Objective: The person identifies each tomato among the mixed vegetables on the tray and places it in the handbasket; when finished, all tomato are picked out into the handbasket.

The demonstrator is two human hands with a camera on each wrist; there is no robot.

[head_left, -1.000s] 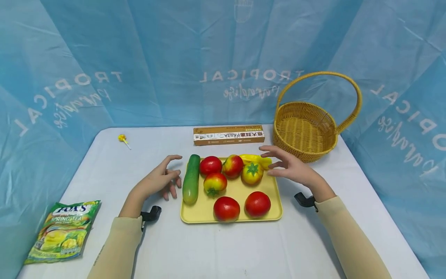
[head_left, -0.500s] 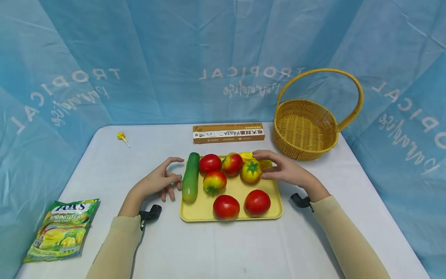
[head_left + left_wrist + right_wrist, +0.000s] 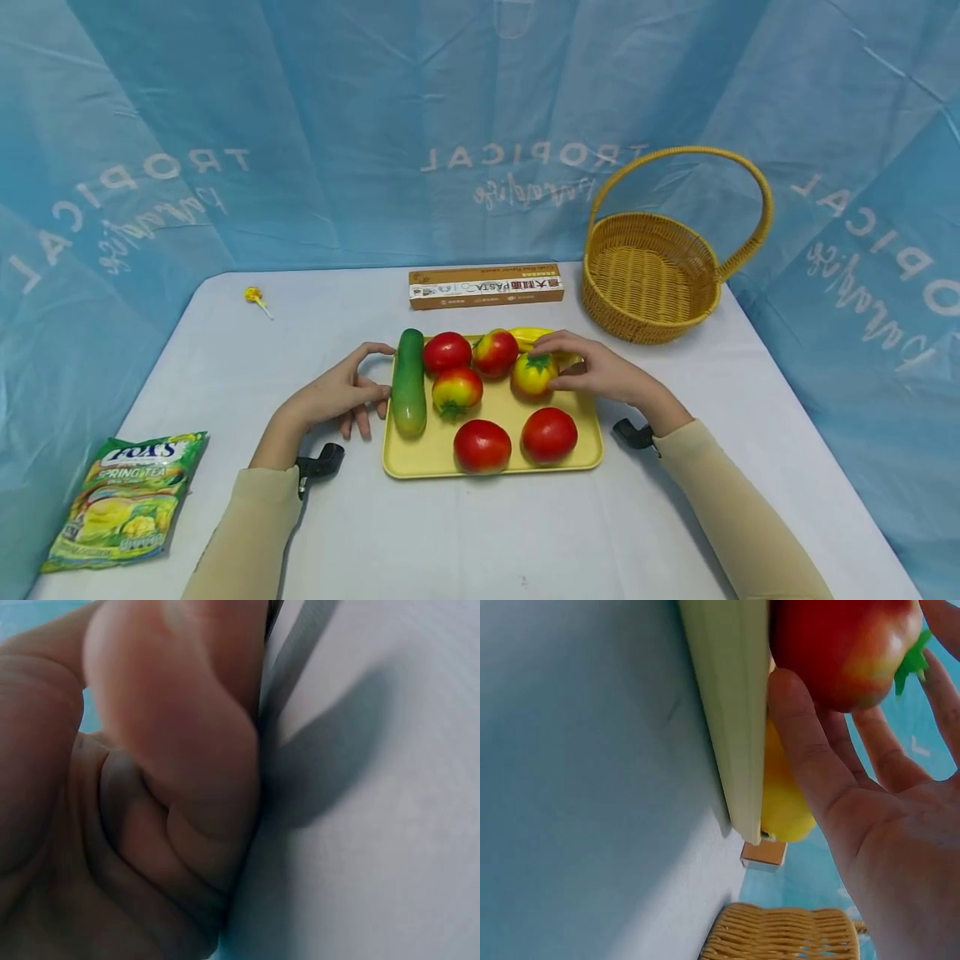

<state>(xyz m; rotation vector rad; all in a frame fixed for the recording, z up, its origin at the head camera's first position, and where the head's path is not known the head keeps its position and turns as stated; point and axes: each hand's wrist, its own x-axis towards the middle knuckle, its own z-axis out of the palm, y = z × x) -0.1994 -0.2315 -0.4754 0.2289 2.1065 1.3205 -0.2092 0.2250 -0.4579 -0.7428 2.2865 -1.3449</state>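
Observation:
A yellow tray (image 3: 491, 463) holds a green cucumber (image 3: 408, 382), several red tomatoes and a yellow-red tomato (image 3: 531, 375). My right hand (image 3: 557, 365) cups that yellow-red tomato, fingers over its top and thumb at its near side. In the right wrist view the tomato (image 3: 840, 652) lies against the fingers (image 3: 810, 757), above the tray rim (image 3: 731, 712). My left hand (image 3: 381, 371) lies on the table just left of the cucumber, with thumb and fingertips at its side and nothing in its grip. The left wrist view shows only curled fingers (image 3: 165, 750) and the tablecloth (image 3: 390, 825).
A wicker basket (image 3: 648, 279) with a tall handle stands at the back right. A pasta box (image 3: 486, 287) lies behind the tray, and a yellow fruit (image 3: 527, 335) sits at the tray's far edge. A lollipop (image 3: 255, 297) and a candy bag (image 3: 123, 500) lie to the left.
My right hand has come down from above the tray's right edge and closed round the yellow-red tomato. The left hand has slid right, up to the cucumber.

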